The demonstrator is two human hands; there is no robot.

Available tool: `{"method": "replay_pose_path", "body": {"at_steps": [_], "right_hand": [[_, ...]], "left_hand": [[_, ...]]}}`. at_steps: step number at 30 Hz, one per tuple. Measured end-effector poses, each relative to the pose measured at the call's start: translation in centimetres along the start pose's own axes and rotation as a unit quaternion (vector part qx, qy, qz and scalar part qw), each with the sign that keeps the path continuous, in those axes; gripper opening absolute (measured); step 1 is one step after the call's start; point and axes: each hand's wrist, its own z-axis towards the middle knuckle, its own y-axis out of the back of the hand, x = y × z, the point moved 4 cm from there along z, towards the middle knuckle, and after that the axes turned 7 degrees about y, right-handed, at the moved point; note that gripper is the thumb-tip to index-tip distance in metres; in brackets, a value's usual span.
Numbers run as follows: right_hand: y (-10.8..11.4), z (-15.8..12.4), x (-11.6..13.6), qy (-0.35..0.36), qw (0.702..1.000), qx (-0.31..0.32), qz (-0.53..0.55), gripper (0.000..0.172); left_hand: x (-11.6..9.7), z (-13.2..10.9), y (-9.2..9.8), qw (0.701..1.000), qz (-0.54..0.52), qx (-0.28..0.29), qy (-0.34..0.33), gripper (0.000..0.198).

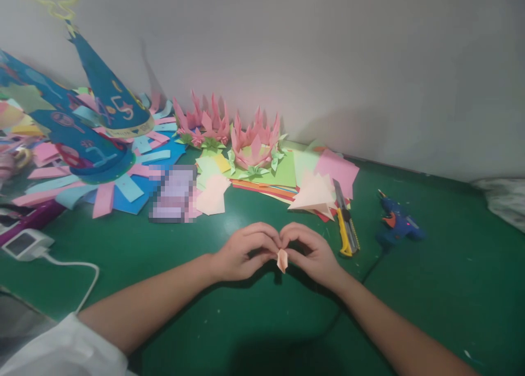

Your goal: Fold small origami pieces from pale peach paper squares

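Above the middle of the green table, my left hand (248, 251) and my right hand (314, 251) meet at the fingertips. Pinched between them is a small folded piece of peach paper (282, 260), its lower end pointing down toward me. Fingers of both hands are closed on it, and they hide its upper part. Beyond my right hand lies a yellow utility knife (346, 225), beside loose sheets of peach paper (314, 191). More cut peach paper (214, 194) rests beyond my left hand.
Two pink paper lotus flowers (256, 140) stand near the wall on stacked coloured paper (283, 171). A blue glue gun (397, 223) lies at right, its cord running toward me. Blue paper cone hats (109, 91), a blurred phone (174, 194) and a white charger (28, 244) are at left.
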Motion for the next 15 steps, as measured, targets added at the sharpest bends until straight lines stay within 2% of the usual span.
{"method": "replay_pose_path", "body": {"at_steps": [6,12,15], "right_hand": [[0.3,-0.1,0.4,0.028,0.996,-0.062,-0.051,0.006],[0.1,-0.5,0.7,0.077,0.991,-0.096,-0.057,0.009],[-0.1,-0.4,0.9,0.078,0.991,-0.098,-0.056,0.010]], "left_hand": [[0.8,-0.1,-0.1,0.998,-0.015,-0.026,0.063,0.003],[0.7,-0.3,-0.3,0.997,-0.051,-0.029,0.052,0.005],[1.1,-0.4,-0.5,0.990,-0.088,-0.024,0.110,0.004]]}}
